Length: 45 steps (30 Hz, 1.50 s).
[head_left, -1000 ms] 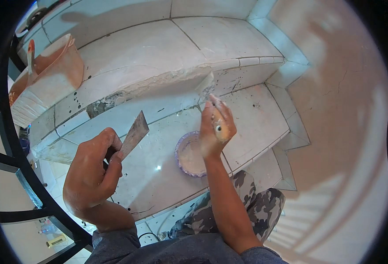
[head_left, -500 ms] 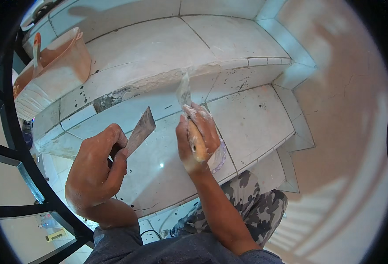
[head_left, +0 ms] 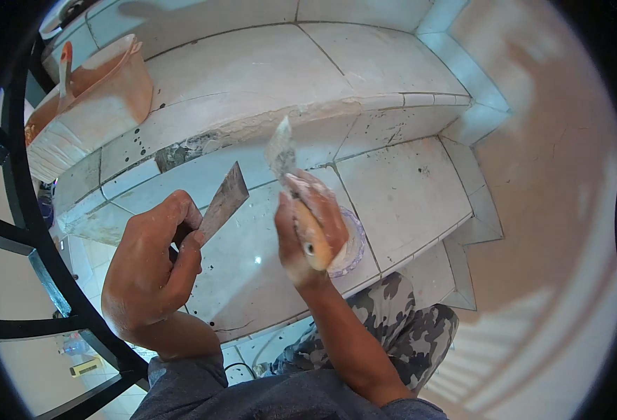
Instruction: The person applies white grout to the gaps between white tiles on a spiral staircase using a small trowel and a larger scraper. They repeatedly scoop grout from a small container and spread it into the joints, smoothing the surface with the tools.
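My left hand (head_left: 156, 262) is closed around a flat metal scraper blade (head_left: 226, 201), which tilts up to the right above the tiled step. Wrapped in my right hand (head_left: 315, 227) is a putty knife (head_left: 281, 150) with a wooden handle; white paste coats its blade and my fingers. The knife points away from me, its tip just short of the step's damaged front edge (head_left: 252, 126), where tile trim is gone and pale filler lies along the break. Partly hidden behind my right hand, a round container with a purple patterned rim (head_left: 357, 246) sits on the lower step.
At the far left, a peach plastic bucket (head_left: 123, 84) holding an orange-handled tool (head_left: 65, 73) stands on the upper step. A black metal railing (head_left: 56, 280) curves down the left side. A plastered wall (head_left: 553, 175) rises on the right, and my camouflage-clad knee (head_left: 420, 329) is near the lower step.
My right hand has drawn the putty knife back from the broken edge, slightly to the left, uncovering more of the round container. The left hand keeps nearly the same position.
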### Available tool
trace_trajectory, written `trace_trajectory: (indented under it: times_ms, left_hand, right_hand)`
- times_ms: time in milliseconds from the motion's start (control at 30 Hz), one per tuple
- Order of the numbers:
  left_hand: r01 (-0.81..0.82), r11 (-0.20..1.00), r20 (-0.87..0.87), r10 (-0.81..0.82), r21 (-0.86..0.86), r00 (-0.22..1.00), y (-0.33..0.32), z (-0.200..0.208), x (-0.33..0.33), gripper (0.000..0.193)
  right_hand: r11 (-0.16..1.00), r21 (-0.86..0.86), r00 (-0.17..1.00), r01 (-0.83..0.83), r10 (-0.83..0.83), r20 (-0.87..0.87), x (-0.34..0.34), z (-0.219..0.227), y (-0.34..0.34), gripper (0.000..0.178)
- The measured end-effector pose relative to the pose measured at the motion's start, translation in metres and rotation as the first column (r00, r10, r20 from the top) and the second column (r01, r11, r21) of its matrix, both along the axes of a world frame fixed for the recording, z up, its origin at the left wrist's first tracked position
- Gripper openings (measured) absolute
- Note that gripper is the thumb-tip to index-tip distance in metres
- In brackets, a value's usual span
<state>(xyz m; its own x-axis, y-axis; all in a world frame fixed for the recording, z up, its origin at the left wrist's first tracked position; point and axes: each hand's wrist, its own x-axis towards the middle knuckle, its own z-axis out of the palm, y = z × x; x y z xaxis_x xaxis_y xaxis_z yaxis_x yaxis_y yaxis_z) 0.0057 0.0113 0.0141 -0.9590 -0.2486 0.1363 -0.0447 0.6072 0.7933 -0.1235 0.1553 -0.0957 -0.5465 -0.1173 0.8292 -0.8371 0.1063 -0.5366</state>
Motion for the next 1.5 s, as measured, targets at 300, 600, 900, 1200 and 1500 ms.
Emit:
trace_trajectory:
  times_ms: [300,600,900,1200,1500]
  left_hand:
    - [0.025,0.999,-0.082,-0.027,-0.023,0.996,-0.007,-0.004,0.003,0.011]
    - [-0.042,0.998,-0.07,0.045,0.05,0.996,-0.007,-0.007,-0.003,0.01]
    - [0.206,0.944,-0.082,-0.191,0.258,0.978,-0.027,-0.019,-0.032,0.002]
    - [0.452,0.538,-0.173,-0.49,0.712,0.855,-0.007,-0.025,-0.061,0.021]
    - [0.33,0.114,-0.224,-0.528,0.937,0.819,0.04,-0.029,-0.081,0.025]
  right_hand:
    - [0.909,-0.415,0.746,0.034,0.252,0.616,-0.02,0.005,0.034,0.029]
    - [0.994,0.049,0.943,0.095,-0.106,0.316,-0.038,0.018,0.061,0.013]
    - [0.973,-0.209,0.904,-0.094,0.171,0.392,-0.035,0.07,0.082,0.018]
    - [0.834,-0.358,0.781,-0.419,0.532,0.325,-0.053,0.042,0.133,0.031]
    - [0.565,-0.032,0.56,-0.824,0.822,0.102,-0.076,0.087,0.16,0.029]
